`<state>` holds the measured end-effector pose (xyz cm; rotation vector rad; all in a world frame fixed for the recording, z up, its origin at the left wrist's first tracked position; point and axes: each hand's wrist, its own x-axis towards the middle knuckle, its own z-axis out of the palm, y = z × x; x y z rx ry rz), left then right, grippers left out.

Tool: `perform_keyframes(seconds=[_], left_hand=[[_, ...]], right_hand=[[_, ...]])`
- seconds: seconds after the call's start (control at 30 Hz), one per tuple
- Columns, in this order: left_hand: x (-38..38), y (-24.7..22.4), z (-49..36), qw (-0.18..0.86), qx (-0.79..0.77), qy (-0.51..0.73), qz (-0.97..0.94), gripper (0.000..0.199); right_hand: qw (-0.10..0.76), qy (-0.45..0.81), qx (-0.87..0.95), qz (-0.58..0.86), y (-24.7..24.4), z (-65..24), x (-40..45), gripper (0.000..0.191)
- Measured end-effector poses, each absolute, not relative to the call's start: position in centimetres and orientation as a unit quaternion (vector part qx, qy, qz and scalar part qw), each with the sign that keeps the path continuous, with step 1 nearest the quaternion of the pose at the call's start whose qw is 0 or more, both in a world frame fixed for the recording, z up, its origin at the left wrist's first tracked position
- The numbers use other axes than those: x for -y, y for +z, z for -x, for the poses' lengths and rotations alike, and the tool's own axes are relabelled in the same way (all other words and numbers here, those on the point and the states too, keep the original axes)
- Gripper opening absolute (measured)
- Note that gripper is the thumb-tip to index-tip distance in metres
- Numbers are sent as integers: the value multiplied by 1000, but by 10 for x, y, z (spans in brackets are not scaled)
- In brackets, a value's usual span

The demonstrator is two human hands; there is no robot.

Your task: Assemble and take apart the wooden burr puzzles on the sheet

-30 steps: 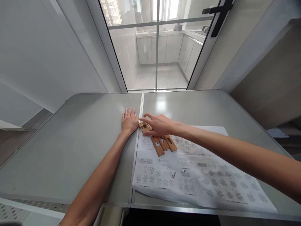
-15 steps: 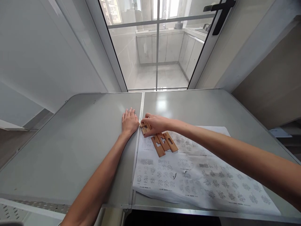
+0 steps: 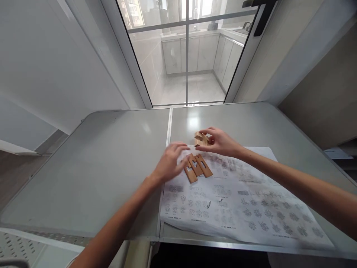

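My right hand (image 3: pixel 216 141) grips a small notched wooden block (image 3: pixel 201 139) between thumb and fingers, above the back edge of the printed sheet. Its far side is hidden by my fingers. My left hand (image 3: pixel 173 159), a little blurred, hovers with fingers apart and nothing held, beside the flat wooden pieces. Three flat brown pieces with cut-outs lie side by side on the sheet: the left one (image 3: pixel 191 176), partly covered by my left hand, the middle one (image 3: pixel 196 168) and the right one (image 3: pixel 205 168), which bears a 2.
The white printed sheet (image 3: pixel 228 219) covers much of the right half of the grey table (image 3: pixel 117 149). A metal seam (image 3: pixel 169 126) runs between the table halves. Beyond the back edge stands a glass door (image 3: pixel 178 56) with a black handle (image 3: pixel 261 22).
My right hand has lifted the block and moved it right, turning it so its side shows. My left hand has come off the table and moved right, toward the flat pieces.
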<state>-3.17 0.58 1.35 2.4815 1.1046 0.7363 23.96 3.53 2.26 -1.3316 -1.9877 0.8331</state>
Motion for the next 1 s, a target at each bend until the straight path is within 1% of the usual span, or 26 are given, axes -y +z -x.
perform_keyframes(seconds=[0.07,0.13,0.2,0.27,0.3,0.4,0.47,0.63,0.87,0.97,1.0], left_hand=[[17,12,15,178,-314,233,-903,24],[32,6,1,175,-285,233,-913,20],[38,-2,-9,171,-281,229,-916,27],[39,-11,-15,168,-282,231,-916,33],[38,-14,-17,167,-286,237,-913,32],[33,-21,-18,160,-311,266,-899,20],[28,-22,-16,159,-325,273,-891,17],[12,-20,-3,153,-356,274,-880,19],[-17,-15,19,147,-384,269,-871,17],[-18,-9,20,158,-397,297,-854,19],[-16,-6,17,167,-401,319,-842,16]], right_hand=[[324,282,715,551,11,-254,-24,69],[327,264,700,578,0,-265,-18,66],[326,255,694,589,-8,-274,-14,64],[325,250,694,592,-13,-280,-12,63],[327,247,694,592,-15,-282,-11,63],[346,231,690,592,-21,-284,-9,66],[361,223,683,595,-25,-282,-7,67],[383,202,679,593,-33,-276,-4,70],[387,204,693,573,-29,-273,-2,63],[391,215,693,566,-23,-271,1,62],[394,217,692,564,-21,-270,3,62]])
